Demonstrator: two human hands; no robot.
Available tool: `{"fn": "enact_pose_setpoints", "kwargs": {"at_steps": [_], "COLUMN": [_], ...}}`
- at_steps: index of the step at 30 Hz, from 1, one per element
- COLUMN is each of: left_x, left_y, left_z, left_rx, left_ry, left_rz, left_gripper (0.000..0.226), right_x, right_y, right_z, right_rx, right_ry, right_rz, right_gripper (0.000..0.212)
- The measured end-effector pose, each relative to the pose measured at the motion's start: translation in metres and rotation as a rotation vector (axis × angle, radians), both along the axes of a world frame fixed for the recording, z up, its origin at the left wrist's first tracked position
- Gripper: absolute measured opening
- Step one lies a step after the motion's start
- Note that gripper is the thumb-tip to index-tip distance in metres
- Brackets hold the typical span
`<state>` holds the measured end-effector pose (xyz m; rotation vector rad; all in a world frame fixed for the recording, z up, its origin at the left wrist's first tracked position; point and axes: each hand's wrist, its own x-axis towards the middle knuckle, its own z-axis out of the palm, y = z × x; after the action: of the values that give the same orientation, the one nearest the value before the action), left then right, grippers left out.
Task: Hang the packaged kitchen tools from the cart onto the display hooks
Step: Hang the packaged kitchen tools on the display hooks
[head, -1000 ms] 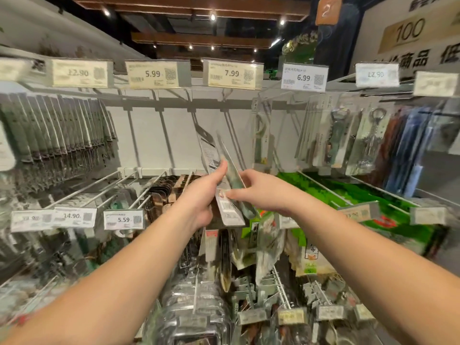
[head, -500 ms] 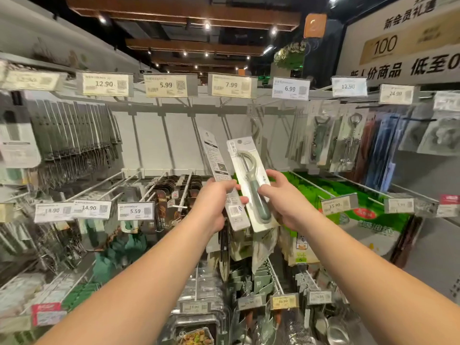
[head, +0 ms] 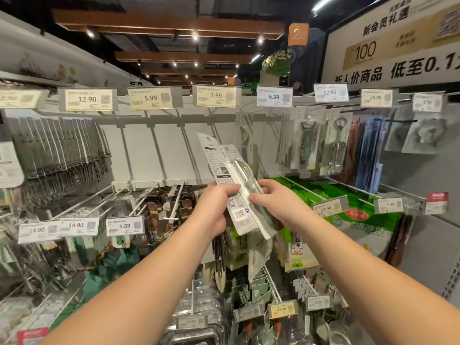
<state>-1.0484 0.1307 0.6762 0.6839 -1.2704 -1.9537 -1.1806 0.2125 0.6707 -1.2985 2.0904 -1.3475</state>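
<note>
Both hands were raised in front of the display wall, holding two carded packages fanned apart. The left hand (head: 214, 207) had its fingers curled round the lower half of the rear package (head: 211, 158), a narrow white card turned back-side out, with blocks of small print, a QR code and a barcode near its bottom, and a round hang hole at its top. The right hand (head: 272, 199) pinched the front package (head: 239, 180) between thumb and fingers at the clear blister, which bulged over what appeared to be a peeler with a dark green handle, though blur made the tool hard to make out. Both cards tilted up and to the left, overlapping at the hands and spreading at their tops. They were held just below the bare hooks (head: 186, 143) under the 7.99 price tag (head: 216, 96), not touching them. To the right hung corkscrews (head: 336, 145) in clear packs beneath the 12.90 tag (head: 330, 92); to the left a dense row of dark-handled utensils (head: 62, 148) filled its hooks.
</note>
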Motion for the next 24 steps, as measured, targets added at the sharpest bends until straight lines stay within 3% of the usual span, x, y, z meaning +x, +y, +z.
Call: {"fn": "enact_pose_setpoints", "kwargs": {"at_steps": [3,7,17,20,24], "left_x": [-0.003,-0.009,-0.013,-0.012,-0.015], "left_y": [-0.002,-0.007,-0.033,-0.039,-0.04], "left_z": [0.002,0.007,0.009,0.007,0.007], "left_rx": [-0.053,-0.123,-0.164,-0.139,-0.09], "left_ry": [-0.02,0.017,-0.006,-0.032,-0.03], "left_rz": [-0.019,0.006,0.159,0.141,0.086], "left_gripper": [0.034,0.037,0.033,0.039,0.046], "right_x": [-0.009,-0.014,-0.017,-0.027,-0.041], "right_y": [-0.004,-0.009,-0.019,-0.02,-0.016], "right_z": [0.005,0.01,0.008,0.007,0.011], "right_rx": [0.051,-0.04,-0.144,-0.214,-0.284], "right_ry": [0.03,0.013,-0.011,-0.059,-0.046], "right_rz": [-0.014,-0.093,-0.052,-0.117,-0.216], "right_gripper": [0.056,0.053,0.037,0.04,0.062]}}
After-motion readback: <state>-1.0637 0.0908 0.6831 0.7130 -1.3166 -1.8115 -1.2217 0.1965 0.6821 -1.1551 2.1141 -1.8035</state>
